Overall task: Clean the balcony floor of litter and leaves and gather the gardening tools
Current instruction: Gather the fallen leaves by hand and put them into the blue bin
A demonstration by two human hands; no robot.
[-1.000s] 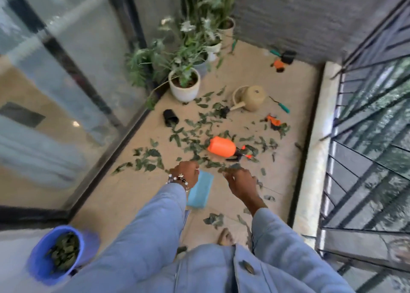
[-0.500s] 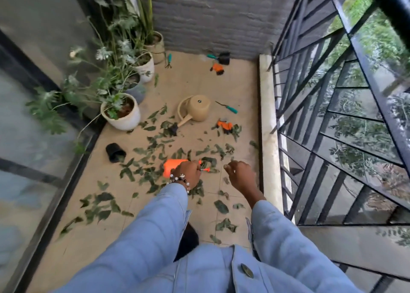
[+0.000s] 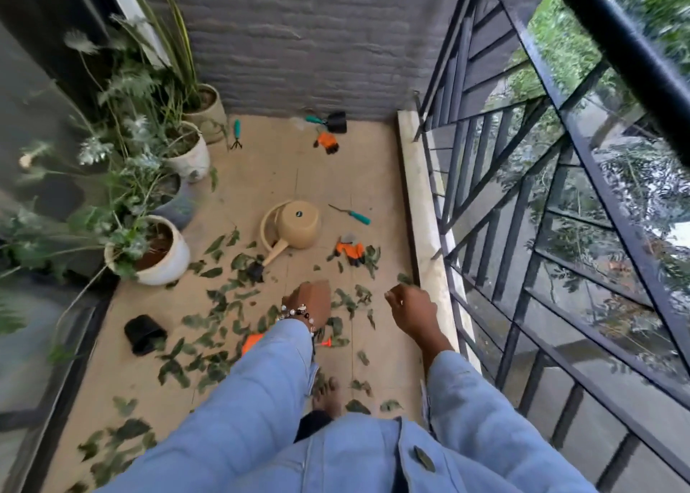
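Leaves (image 3: pixel 224 302) litter the balcony floor (image 3: pixel 310 182) below both hands | left hand (image 3: pixel 308 300) blurred, grip state unclear | right hand (image 3: pixel 410 311) loosely curled, grasping nothing visible | orange sprayer (image 3: pixel 252 342) under left sleeve | watering can (image 3: pixel 295 227) tipped beyond, gloves (image 3: pixel 351 251) and teal-handled tool (image 3: pixel 353 215) near it | potted plants (image 3: pixel 157 249) at left

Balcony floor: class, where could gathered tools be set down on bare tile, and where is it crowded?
Bare tile runs between the tipped beige plastic watering can and the far orange glove, bordered by the white ceramic plant pots and the pale stone kerb. Scattered green leaves crowd the floor nearer the hands.
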